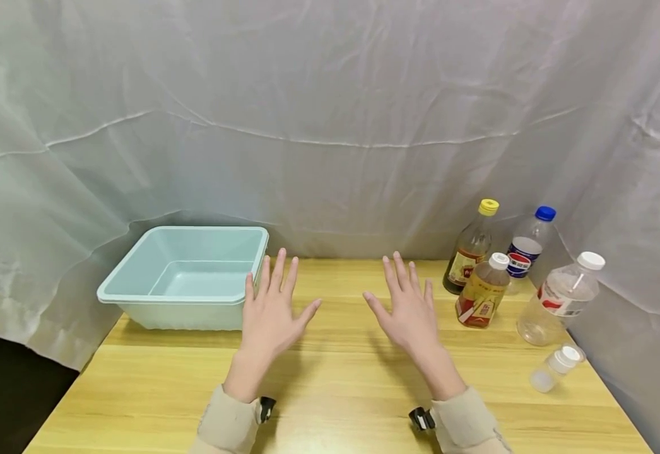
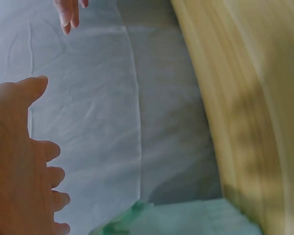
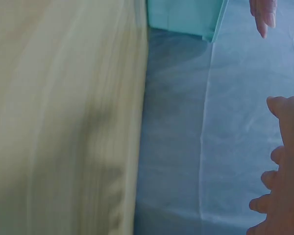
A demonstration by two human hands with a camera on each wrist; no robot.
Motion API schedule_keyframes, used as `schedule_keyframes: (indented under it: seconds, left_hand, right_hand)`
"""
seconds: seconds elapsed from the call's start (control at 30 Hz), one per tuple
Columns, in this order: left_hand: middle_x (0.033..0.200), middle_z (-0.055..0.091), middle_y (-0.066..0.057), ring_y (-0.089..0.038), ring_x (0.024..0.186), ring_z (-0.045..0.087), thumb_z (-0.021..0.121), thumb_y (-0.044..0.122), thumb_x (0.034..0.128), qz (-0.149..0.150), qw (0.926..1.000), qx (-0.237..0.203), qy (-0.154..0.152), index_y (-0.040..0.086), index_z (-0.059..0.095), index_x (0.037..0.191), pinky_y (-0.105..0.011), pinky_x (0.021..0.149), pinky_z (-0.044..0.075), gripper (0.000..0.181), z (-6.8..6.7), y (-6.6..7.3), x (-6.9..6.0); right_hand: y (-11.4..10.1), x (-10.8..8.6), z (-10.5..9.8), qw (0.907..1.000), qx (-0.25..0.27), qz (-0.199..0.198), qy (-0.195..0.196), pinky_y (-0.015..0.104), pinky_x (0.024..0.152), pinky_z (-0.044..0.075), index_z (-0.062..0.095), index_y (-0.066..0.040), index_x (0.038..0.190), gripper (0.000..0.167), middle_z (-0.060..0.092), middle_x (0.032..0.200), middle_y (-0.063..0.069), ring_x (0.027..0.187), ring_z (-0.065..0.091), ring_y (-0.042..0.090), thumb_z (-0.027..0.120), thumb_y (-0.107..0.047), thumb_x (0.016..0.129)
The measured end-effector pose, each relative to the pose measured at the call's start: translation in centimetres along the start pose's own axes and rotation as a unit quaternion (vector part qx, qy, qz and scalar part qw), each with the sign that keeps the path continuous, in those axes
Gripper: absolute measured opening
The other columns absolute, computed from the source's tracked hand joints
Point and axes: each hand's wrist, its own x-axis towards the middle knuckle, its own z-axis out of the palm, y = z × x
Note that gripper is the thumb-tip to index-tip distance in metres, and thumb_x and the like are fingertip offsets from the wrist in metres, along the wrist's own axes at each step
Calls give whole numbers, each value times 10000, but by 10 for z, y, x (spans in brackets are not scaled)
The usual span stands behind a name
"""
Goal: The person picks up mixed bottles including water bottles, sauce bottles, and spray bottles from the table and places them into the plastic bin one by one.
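Note:
Both hands are held out over the table with fingers spread, and neither holds anything. In the head view my left hand (image 1: 273, 315) is just right of a light blue plastic basin (image 1: 182, 312), its fingers overlapping the basin's edge in the picture. My right hand (image 1: 412, 315) is left of a group of bottles. Nearest to it are a dark bottle with a yellow cap (image 1: 467, 255) and a bottle with a yellow and red label (image 1: 482, 293). In the wrist views the left hand (image 2: 19, 156) and right hand (image 3: 284, 166) show only partly.
Farther right stand a blue-capped Pepsi bottle (image 1: 525, 249) and a large clear bottle with a white cap (image 1: 559, 302). A small clear bottle (image 1: 557, 367) is near the right edge of the wooden table (image 1: 335, 391). A grey curtain (image 1: 330, 126) hangs behind and beside the table.

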Motion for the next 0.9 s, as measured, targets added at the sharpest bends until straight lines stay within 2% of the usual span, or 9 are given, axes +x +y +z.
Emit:
schedule_keyframes:
  seconds: [0.1, 0.33, 0.53, 0.77, 0.9]
  left_hand:
    - [1759, -4, -40, -336, 1610, -1, 394, 736, 996, -15, 10000, -17, 34, 202, 133, 1686, -616, 1276, -4, 911, -7, -9, -1]
    - [1759, 54, -55, -359, 1606, 18, 438, 729, 986, -86, 9997, -53, 215, 178, 180, 1682, -633, 1271, 3, 925, -19, -32, -6]
    - [1755, 88, -57, -382, 1601, 72, 476, 717, 978, -46, 9994, 55, 330, 173, 231, 1674, -653, 1264, 50, 918, -25, -51, -9]
    - [1748, 121, -85, -386, 1598, 85, 517, 685, 976, -7, 9994, 137, 303, 150, 249, 1668, -671, 1255, 60, 914, -35, -75, -13]
    - [1750, 114, -87, -382, 1600, 79, 526, 670, 982, -5, 9993, 242, 273, 140, 251, 1666, -673, 1254, 62, 908, -43, -92, -15]
  right_hand:
    - [-11, 3, 0, 9998, 100, -126, 65, 674, 1252, 8, 117, -245, 1692, 869, 33, 1760, 3, 1609, 18, 320, 371, -730, 1017]
    - [-36, 12, 6, 9988, 316, -368, 79, 648, 1265, 15, 54, -290, 1688, 837, 3, 1756, -36, 1611, -1, 278, 335, -723, 1029]
    - [-55, 18, 15, 9976, 438, -530, 117, 620, 1274, 8, 131, -256, 1691, 841, 9, 1749, -69, 1610, 10, 251, 305, -739, 1025]
    - [-79, 26, 28, 9954, 591, -750, 28, 593, 1281, 14, 104, -302, 1687, 820, 27, 1751, -72, 1609, 27, 247, 301, -742, 1023]
    - [-94, 29, 35, 9935, 684, -912, -41, 600, 1278, 27, 122, -286, 1688, 814, 41, 1753, -55, 1608, 51, 269, 322, -722, 1031]
